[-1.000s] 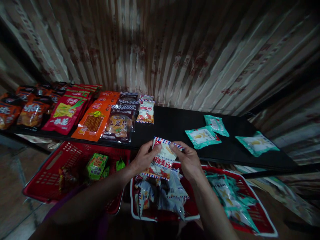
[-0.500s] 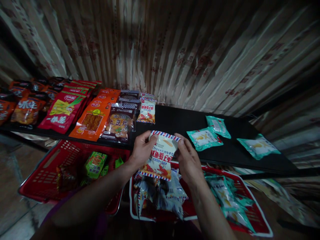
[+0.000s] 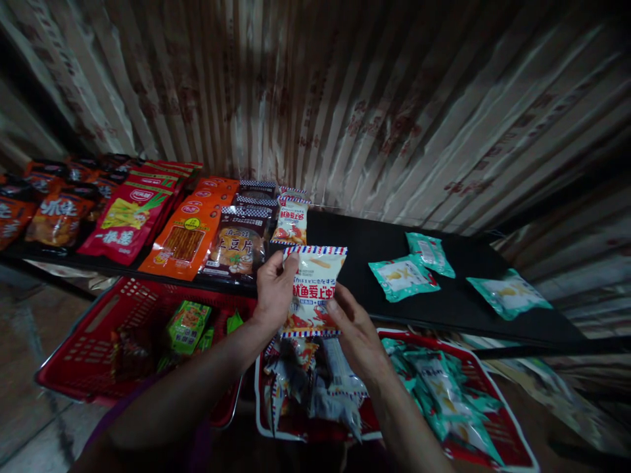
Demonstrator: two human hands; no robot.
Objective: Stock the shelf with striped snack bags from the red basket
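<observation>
A white snack bag (image 3: 315,292) with red lettering and red-blue striped ends is held upright over the shelf's front edge. My left hand (image 3: 276,292) pinches its upper left side, thumb on the front. Lower on the right side, my right hand (image 3: 357,328) grips the same bag, thumb on its face. Just behind, similar white bags (image 3: 292,220) stand in a row on the black shelf (image 3: 340,240). Below my hands, a red basket with a white rim (image 3: 320,435) holds several more bags of this kind.
Brown potato-slice packs (image 3: 237,246), orange packs (image 3: 185,230), red packs (image 3: 129,217) and dark-orange packs (image 3: 59,220) line the shelf's left. Teal bags (image 3: 404,276) lie on its right. Another red basket (image 3: 83,355) holds green packs; teal bags (image 3: 438,387) fill the right basket side.
The held bag has risen slightly and turned more upright. My right hand has slid from its top right corner down to its lower right side; my left hand has shifted slightly left.
</observation>
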